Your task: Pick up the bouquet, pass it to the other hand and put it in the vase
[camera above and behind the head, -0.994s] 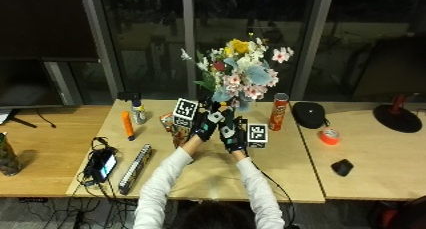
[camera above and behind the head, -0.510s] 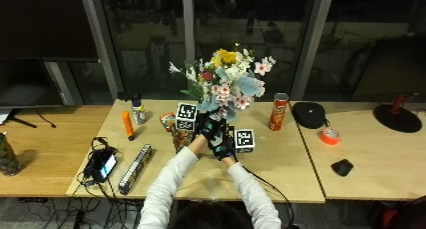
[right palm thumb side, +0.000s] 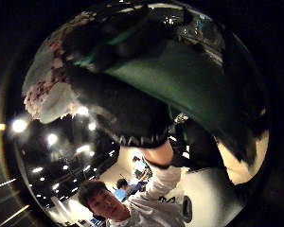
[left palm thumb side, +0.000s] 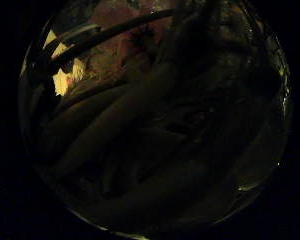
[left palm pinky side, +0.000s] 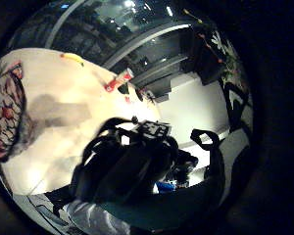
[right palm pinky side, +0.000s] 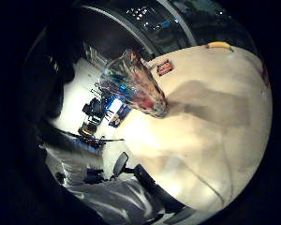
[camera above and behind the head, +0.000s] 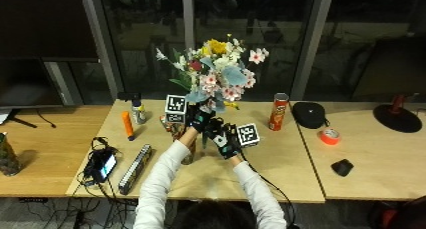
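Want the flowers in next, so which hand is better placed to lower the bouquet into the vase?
Left, probably: the left hand grips the bouquet by its stems, with the vase close beside its wrist. The right hand sits lower.

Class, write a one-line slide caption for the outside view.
Both gloved hands, left hand and right hand, hold a bouquet upright above the wooden table.

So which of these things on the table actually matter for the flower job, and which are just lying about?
In the job:
bouquet
vase
left hand
right hand

Lying about:
red can
orange tape roll
orange marker
phone
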Action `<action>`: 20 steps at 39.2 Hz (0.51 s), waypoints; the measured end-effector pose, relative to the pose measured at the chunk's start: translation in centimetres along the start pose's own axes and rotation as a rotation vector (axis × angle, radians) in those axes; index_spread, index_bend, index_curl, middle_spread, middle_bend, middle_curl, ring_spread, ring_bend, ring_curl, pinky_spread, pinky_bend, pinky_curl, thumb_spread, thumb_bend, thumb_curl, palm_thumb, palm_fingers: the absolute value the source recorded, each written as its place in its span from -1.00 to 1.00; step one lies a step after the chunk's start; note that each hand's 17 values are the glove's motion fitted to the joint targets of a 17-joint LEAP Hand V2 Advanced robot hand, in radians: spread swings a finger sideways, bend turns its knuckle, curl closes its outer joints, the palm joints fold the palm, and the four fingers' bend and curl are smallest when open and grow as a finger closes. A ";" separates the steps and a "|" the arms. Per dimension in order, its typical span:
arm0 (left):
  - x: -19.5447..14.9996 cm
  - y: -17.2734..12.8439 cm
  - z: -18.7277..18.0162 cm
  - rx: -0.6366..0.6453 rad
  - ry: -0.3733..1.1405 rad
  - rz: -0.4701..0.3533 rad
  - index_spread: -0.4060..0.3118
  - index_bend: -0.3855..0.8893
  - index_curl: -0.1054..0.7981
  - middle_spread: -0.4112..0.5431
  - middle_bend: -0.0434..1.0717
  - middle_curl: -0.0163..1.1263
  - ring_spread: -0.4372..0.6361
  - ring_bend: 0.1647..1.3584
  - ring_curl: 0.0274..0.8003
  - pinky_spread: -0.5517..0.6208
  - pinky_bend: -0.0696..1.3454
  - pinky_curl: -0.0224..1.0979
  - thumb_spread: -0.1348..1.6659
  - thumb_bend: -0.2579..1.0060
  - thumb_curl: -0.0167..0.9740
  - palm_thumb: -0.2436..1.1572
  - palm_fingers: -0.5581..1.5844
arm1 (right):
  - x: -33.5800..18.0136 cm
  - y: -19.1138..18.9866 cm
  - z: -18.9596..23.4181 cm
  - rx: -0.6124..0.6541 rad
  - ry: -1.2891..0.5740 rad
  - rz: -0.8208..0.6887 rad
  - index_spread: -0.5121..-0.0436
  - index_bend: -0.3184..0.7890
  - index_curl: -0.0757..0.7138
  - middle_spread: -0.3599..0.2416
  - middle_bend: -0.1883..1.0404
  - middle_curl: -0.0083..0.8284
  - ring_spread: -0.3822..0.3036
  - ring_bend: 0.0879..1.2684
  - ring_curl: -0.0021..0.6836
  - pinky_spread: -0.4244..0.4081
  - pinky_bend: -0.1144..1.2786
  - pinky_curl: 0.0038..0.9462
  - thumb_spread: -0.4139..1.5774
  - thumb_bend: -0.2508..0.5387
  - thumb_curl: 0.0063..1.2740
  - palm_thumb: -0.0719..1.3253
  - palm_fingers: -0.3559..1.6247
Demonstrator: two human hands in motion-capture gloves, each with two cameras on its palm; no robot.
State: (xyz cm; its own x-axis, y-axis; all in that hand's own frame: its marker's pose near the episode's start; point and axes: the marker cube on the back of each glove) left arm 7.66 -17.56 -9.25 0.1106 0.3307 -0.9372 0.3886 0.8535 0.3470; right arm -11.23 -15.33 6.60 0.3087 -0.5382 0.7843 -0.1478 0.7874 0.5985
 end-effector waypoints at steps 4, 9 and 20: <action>2.0 -0.6 -1.8 0.041 -0.014 0.050 -0.83 0.45 0.37 -0.84 0.44 0.08 -0.87 0.17 0.19 -0.72 0.06 0.00 -0.30 -0.63 0.32 0.60 0.83 | -0.9 -0.2 -1.7 -0.022 0.029 -0.036 0.13 -0.26 0.51 -0.25 0.23 0.28 -0.38 0.21 0.37 -0.52 0.23 -0.02 0.27 -0.54 -0.06 0.24 0.27; 4.9 -1.9 -4.3 0.112 -0.028 0.099 -0.84 0.46 0.41 -0.85 0.47 0.09 -0.88 0.19 0.21 -0.73 0.07 0.01 -0.34 -0.64 0.37 0.60 0.81 | -2.2 -0.7 -4.2 -0.072 0.092 -0.111 -0.05 -0.29 0.42 -0.15 0.02 0.18 -0.26 0.04 0.35 -0.15 0.12 0.01 0.34 -0.51 -0.14 0.12 -0.22; 9.6 -3.1 -8.0 0.196 -0.066 0.164 -0.87 0.47 0.47 -0.85 0.50 0.09 -0.87 0.21 0.24 -0.72 0.08 0.02 -0.38 -0.64 0.46 0.60 0.80 | -1.5 -0.7 -7.6 -0.077 0.052 0.115 -0.58 -0.22 0.02 -0.37 -0.38 -0.09 0.18 -0.27 -0.03 0.45 0.15 -0.18 0.41 -0.50 -0.28 -0.13 -0.63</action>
State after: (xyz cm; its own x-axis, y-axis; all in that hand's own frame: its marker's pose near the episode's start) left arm 0.21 -13.81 -19.02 0.2434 0.4261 -0.8713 0.5293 0.6944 0.4875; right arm -4.49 -12.76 3.76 0.3426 -0.4284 0.8361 -0.1135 0.8646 0.4895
